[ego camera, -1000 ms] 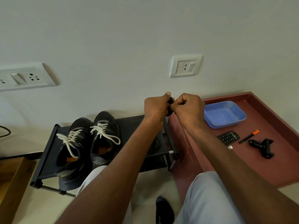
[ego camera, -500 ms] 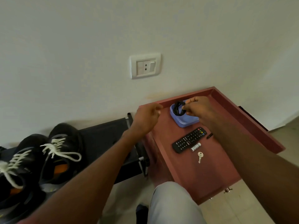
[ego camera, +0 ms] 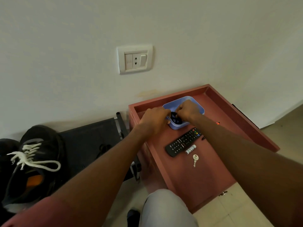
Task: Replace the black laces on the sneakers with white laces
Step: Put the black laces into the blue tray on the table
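Observation:
A coiled bundle of black laces [ego camera: 176,119] lies inside the blue plastic tub [ego camera: 199,106] on the red-brown side table. My right hand [ego camera: 187,110] pinches the bundle's top from the right, fingers curled over it. My left hand [ego camera: 155,120] is at the tub's left rim with its fingertips curled on the rim beside the bundle. A black sneaker [ego camera: 32,166] with white laces tied in a bow sits on the dark shoe rack at the left; a second sneaker [ego camera: 8,146] is cut off by the left edge.
On the red-brown table [ego camera: 188,181] lie a black remote [ego camera: 182,144], a small battery [ego camera: 190,149] and a key [ego camera: 195,159]. The table has a raised rim at back and right. A wall socket [ego camera: 135,59] is above. The shoe rack [ego camera: 91,141] stands left of the table.
The view swung right from the rack to the table. Both hands carried the black lace bundle over and lowered it into the blue tub; my left hand came in to the tub's rim.

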A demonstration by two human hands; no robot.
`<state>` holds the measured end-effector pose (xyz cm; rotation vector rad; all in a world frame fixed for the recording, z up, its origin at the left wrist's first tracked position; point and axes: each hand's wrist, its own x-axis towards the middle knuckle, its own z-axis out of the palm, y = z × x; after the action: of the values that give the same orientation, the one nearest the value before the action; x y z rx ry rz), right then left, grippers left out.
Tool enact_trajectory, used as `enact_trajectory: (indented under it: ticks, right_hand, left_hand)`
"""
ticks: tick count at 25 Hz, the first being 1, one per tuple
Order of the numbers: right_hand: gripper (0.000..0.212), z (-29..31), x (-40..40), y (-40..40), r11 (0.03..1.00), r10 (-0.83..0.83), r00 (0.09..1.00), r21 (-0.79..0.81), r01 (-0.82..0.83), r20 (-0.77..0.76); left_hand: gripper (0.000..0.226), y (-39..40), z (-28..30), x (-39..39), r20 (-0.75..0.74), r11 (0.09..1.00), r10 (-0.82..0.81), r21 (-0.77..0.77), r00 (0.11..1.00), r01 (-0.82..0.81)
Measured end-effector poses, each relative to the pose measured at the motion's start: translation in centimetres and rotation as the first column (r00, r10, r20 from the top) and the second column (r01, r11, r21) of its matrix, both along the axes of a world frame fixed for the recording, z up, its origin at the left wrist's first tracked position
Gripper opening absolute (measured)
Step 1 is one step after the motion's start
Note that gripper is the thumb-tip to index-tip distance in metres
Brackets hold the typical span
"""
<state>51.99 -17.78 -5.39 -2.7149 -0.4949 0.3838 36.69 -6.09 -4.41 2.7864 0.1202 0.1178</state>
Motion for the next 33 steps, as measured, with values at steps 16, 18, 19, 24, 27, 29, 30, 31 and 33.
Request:
enact_trajectory:
  ticks: [16,18,19,24,27,29,30,31,33]
  right_hand:
    - [0.02,4.2,-22.1,9.4,0.883,0.33,0.93,0.402,-0.242,-0.164]
    - [0.014,1.4,-25.2,11.1,0.907,0.413,0.893,0.173,-0.384,-0.179]
    - [0.011,0.5,-26.3,11.4,0.895,0.446,0.875,0.079,-0.44,-0.189]
    - [0.021,0.4,-27.0,11.8,0.779,0.624,0.761,0.071,-0.623,-0.177]
    - [0.032,1.1,-26.8,11.6,0.756,0.653,0.734,0.11,-0.645,-0.188]
    - [0.037,1.8,-26.7,11.7,0.789,0.61,0.757,0.268,-0.553,-0.235]
    - [0.036,2.4,-26.6,11.8,0.799,0.577,0.763,0.398,-0.451,-0.292]
    - [0.031,3.1,-26.7,12.0,0.781,0.561,0.746,0.528,-0.333,-0.36]
    - [0.028,4.5,-27.1,12.1,0.704,0.585,0.712,0.68,-0.207,-0.388]
  left_hand:
    - [0.017,11.4,4.5,-19.7,-0.211,0.825,0.544,-0.038,0.812,-0.563]
    - [0.014,11.3,3.0,-23.3,-0.335,0.846,0.505,0.007,0.795,-0.534]
    - [0.01,10.8,2.2,-24.3,-0.386,0.868,0.458,-0.001,0.801,-0.497]
    - [0.026,9.4,-3.1,-26.4,-0.432,0.973,0.202,-0.012,0.879,-0.229]
    - [0.023,10.0,-3.9,-26.2,-0.416,0.977,0.197,0.012,0.888,-0.211]
    - [0.016,10.3,-1.4,-25.4,-0.356,0.899,0.297,-0.209,0.886,-0.385]
    - [0.015,10.8,0.5,-25.1,-0.322,0.756,0.391,-0.422,0.862,-0.5]
    - [0.02,11.4,2.3,-25.1,-0.307,0.553,0.458,-0.637,0.835,-0.537]
    - [0.029,12.6,5.2,-25.8,-0.385,0.145,0.454,-0.857,0.803,-0.494]
